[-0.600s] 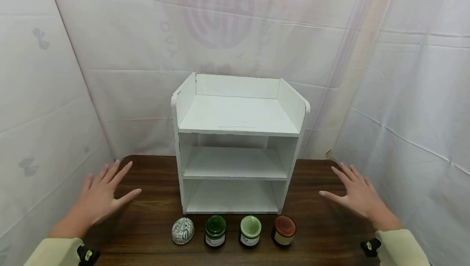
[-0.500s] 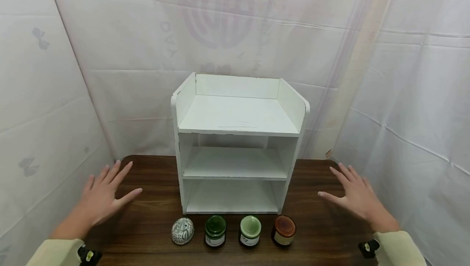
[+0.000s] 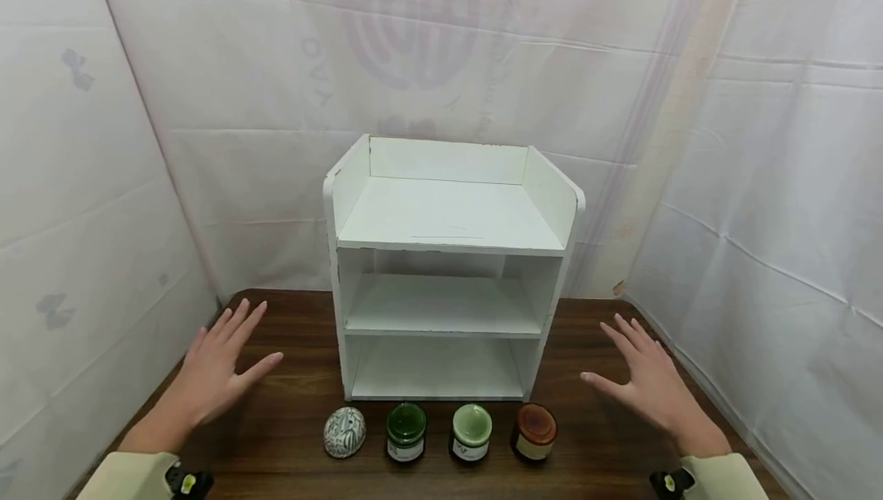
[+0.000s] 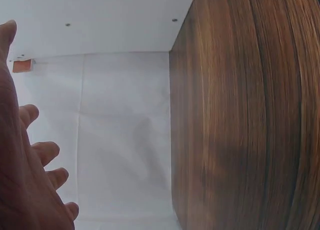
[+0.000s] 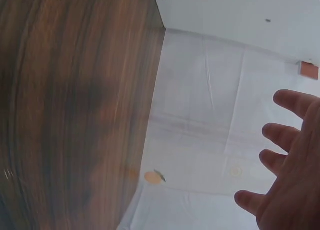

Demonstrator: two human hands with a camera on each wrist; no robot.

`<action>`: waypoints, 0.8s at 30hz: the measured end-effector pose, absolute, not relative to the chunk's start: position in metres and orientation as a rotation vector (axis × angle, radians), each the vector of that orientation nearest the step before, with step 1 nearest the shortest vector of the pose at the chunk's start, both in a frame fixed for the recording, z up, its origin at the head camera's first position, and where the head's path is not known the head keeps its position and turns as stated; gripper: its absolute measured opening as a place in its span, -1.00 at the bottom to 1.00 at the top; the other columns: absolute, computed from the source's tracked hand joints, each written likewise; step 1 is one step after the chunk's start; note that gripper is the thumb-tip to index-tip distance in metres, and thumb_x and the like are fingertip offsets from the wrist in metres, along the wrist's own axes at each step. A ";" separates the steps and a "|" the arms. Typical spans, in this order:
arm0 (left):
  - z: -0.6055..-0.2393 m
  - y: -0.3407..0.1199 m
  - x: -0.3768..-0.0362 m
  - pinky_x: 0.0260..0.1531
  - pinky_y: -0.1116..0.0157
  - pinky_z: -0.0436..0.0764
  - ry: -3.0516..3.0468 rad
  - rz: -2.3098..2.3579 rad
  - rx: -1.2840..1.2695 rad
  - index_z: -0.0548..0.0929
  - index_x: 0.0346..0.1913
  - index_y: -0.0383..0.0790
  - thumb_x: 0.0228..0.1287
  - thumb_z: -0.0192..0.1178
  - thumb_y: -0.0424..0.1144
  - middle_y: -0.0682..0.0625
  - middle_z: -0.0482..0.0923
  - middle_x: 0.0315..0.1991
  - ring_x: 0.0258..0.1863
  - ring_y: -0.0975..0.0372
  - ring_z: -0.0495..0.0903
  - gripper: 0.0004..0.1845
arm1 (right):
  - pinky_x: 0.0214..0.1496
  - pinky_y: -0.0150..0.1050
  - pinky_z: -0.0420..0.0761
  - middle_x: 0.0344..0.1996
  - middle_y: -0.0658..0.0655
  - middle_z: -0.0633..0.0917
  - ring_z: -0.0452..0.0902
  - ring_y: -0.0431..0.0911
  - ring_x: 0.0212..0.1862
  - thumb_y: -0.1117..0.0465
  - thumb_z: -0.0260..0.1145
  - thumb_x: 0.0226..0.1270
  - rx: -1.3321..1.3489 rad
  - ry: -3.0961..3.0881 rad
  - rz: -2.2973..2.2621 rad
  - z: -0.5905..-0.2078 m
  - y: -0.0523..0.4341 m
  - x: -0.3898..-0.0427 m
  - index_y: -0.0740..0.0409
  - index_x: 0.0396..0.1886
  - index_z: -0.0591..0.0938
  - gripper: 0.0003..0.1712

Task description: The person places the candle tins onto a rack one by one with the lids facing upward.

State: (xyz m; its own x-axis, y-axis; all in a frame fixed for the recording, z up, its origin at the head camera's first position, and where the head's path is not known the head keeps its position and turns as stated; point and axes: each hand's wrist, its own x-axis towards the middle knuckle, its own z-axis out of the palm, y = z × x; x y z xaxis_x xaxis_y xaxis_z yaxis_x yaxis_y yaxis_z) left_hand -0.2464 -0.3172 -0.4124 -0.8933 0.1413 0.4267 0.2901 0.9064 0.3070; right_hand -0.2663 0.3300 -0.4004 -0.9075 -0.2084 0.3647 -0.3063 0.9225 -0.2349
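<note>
Left hand [image 3: 217, 373] spread flat, fingers straight and apart, holding nothing, hovering over the table [image 3: 290, 439] near its left edge, well apart from the white shelf unit [image 3: 448, 270]. Same hand at the left border of the left wrist view [image 4: 25, 180], fingers loosely extended above the dark wood grain [image 4: 250, 115], white sheeting beyond the table's edge. Pale sleeve cuff [image 3: 127, 478] at the near left corner.

Along the front edge, a row of four small things, set just before the shelf unit's bottom opening: first a patterned egg-shaped ornament [image 3: 344, 432], grey-green on white; just beside it a dark green jar [image 3: 405, 431]; then a light green jar [image 3: 471, 432]; last, rightmost, a brown jar [image 3: 534, 432]. All upright, near one another, none seen touching. Neither hand in contact with any of them; ornament nearest to the left hand, brown jar nearest to the right.

Shelf unit standing at the middle of the table toward the back edge, three tiers, top tier walled on three sides.

Right hand [image 3: 648, 385] likewise wide and flat, fingers straight, thumb pointing inward, gripping nothing, over the table close to its right edge. In the right wrist view, fingertips of that hand [image 5: 290, 190] at the lower right, wood surface [image 5: 75, 115] to the left. White cloth backdrop [image 3: 441, 47] behind and on both sides.
</note>
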 end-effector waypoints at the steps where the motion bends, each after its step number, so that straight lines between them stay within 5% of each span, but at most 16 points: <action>1: -0.413 -0.316 -0.247 0.35 -0.51 -0.12 -2.660 -0.525 -0.325 -0.10 0.69 0.04 0.45 0.16 0.19 -0.35 -0.10 0.64 0.59 -0.34 -0.08 -0.05 | 0.35 0.57 0.12 0.59 0.36 0.20 -0.01 0.39 0.59 -0.39 0.39 0.23 0.381 -2.740 0.418 -0.401 0.329 -0.265 0.06 0.59 0.29 0.09; 11: -0.416 -0.298 -0.243 0.54 -0.29 -0.13 -2.563 -0.660 -0.422 -0.02 0.68 -0.01 0.48 0.19 0.05 -0.25 -0.05 0.66 0.63 -0.21 -0.06 -0.12 | 0.27 0.59 0.21 0.60 0.32 0.18 0.01 0.38 0.59 -0.33 0.43 0.22 0.408 -2.709 0.511 -0.417 0.314 -0.257 0.02 0.60 0.27 0.08; 24: -0.424 -0.274 -0.246 0.33 -0.36 0.24 -2.401 -0.861 -0.365 0.04 0.66 0.15 0.55 0.13 -0.11 -0.16 0.09 0.64 0.51 -0.29 0.19 -0.24 | 0.22 0.53 0.31 0.60 0.19 0.22 0.11 0.36 0.55 -0.09 0.56 0.19 0.504 -2.595 0.824 -0.440 0.294 -0.244 -0.17 0.57 0.31 -0.02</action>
State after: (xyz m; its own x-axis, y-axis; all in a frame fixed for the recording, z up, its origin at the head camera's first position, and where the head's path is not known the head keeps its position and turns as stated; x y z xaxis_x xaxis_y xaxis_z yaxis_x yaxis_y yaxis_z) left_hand -0.2456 -0.2737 -0.4237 -0.8079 0.0644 0.5858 0.4221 0.7570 0.4988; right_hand -0.2435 0.2937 -0.4397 -0.8674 -0.2213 0.4457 -0.4380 0.7647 -0.4726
